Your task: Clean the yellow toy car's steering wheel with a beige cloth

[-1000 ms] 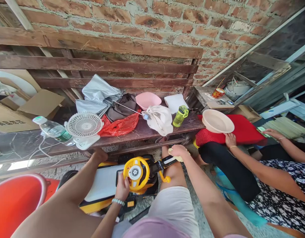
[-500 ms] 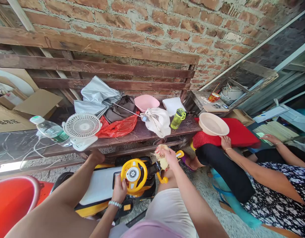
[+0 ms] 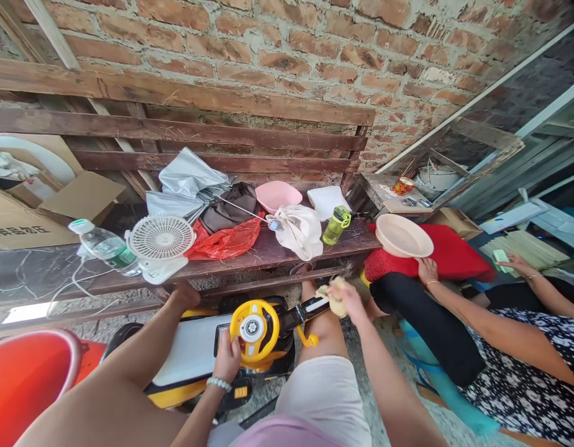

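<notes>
My left hand is closed on the left side of the yellow steering wheel of a ride-on toy car, which stands between my legs. The toy has a white and yellow body with black parts. In my right hand is a bunched pale yellow cloth, pressed on the far end of the black bar in front of the wheel. Cloth and fingers hide that end of the bar. A yellow curved handle sticks out below the bar.
On the wooden bench lie a white fan, a water bottle, a silver umbrella, a white hat and a green bottle. A red tub stands at left. At right sits a person beside a basin.
My right hand has moved right with the cloth, out to the bar's end, uncovering more of the bar. My left hand stays on the wheel. The seated person's far hand now shows a pale green object.
</notes>
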The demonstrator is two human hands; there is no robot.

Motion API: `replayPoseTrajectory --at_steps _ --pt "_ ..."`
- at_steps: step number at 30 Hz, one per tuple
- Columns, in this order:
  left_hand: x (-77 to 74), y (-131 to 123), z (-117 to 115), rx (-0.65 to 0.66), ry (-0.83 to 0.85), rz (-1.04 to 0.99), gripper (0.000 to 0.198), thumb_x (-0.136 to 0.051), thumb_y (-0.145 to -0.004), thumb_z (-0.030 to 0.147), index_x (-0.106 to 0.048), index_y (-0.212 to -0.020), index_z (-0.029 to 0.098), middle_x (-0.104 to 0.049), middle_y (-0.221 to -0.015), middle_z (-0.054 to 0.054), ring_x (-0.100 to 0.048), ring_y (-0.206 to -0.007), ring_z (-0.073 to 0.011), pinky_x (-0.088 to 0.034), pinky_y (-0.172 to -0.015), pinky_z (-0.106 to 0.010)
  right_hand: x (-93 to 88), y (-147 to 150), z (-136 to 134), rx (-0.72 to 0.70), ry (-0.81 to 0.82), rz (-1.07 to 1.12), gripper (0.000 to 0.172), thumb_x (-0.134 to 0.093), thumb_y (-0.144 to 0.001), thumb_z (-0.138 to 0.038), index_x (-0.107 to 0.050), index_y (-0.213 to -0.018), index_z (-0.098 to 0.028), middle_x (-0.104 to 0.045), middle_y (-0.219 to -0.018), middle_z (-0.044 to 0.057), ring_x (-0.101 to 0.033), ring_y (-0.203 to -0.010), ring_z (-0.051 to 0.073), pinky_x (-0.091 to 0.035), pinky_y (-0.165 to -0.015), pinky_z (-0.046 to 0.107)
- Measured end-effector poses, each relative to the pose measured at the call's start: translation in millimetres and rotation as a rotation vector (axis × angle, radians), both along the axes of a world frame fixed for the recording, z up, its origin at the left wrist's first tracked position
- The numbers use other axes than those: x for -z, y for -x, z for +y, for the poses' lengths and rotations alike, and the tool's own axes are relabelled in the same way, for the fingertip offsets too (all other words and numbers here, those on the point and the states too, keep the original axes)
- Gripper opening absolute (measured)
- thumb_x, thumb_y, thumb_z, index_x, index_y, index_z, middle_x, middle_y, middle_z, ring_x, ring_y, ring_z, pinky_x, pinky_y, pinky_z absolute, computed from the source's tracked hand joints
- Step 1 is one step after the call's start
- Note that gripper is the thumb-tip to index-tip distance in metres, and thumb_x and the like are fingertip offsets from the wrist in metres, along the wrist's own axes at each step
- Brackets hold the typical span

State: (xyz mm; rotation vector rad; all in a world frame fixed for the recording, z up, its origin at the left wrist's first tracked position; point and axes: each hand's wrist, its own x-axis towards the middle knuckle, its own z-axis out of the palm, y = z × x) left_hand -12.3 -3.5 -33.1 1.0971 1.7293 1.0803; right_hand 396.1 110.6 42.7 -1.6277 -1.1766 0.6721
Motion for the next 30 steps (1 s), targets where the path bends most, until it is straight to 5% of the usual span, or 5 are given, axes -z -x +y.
replayPoseTrajectory --at_steps 3,7,12,19,30 --pt "1.0 0 0 0.007 0.002 -0.013 0.03 -0.054 -0.08 0.055 -0.049 -0.092 0.027 -0.067 -0.071 -0.001 -0.068 -0.066 -0.0254 -0.057 -0.066 -0.04 22.9 28 -26 -0.083 0.107 -0.364 0.04 -0.071 -0.078 -0.047 -0.077 -0.11 -0.022 -0.066 -0.138 0.013 -0.052 -0.134 0.036 -0.039 -0.116 0.051" --pt "6.0 1 0 0.005 -0.003 -0.004 0.034 -0.055 -0.078 0.058 -0.048 -0.09 0.027 -0.066 -0.071 -0.001 -0.067 -0.064 -0.0245 -0.057 -0.065 -0.04 24.8 35 -27 -0.152 0.268 -0.753 0.042 -0.058 -0.094 -0.047 -0.075 -0.119 -0.018 -0.063 -0.143 0.017 -0.051 -0.135 0.034 -0.036 -0.116 0.048" --pt "9.7 2 0 0.011 -0.019 -0.02 0.036 -0.057 -0.078 0.06 -0.048 -0.089 0.027 -0.065 -0.07 0.0 -0.066 -0.062 -0.0233 -0.057 -0.065 -0.039 6.0 46 -16 -0.201 0.454 -0.768 0.038 -0.05 -0.101 -0.048 -0.074 -0.116 -0.022 -0.065 -0.142 0.01 -0.061 -0.121 0.028 -0.042 -0.108 0.039" --pt "5.6 2 0 0.011 -0.038 0.005 0.039 -0.058 -0.08 0.065 -0.048 -0.086 0.027 -0.065 -0.071 -0.001 -0.066 -0.065 -0.0241 -0.057 -0.066 -0.041 -0.6 87 -46 -0.329 0.326 -0.727 0.031 -0.053 -0.098 -0.029 -0.07 -0.122 -0.026 -0.069 -0.133 0.007 -0.063 -0.113 0.026 -0.046 -0.102 0.035" --pt "-0.2 3 -2 0.048 0.007 -0.008 0.04 -0.057 -0.081 0.065 -0.048 -0.09 0.027 -0.066 -0.069 0.0 -0.067 -0.062 -0.0232 -0.058 -0.063 -0.039 -2.6 16 -22 -0.221 0.334 -0.923 0.037 -0.052 -0.093 -0.021 -0.072 -0.124 -0.024 -0.066 -0.134 0.011 -0.054 -0.115 0.03 -0.045 -0.098 0.041"
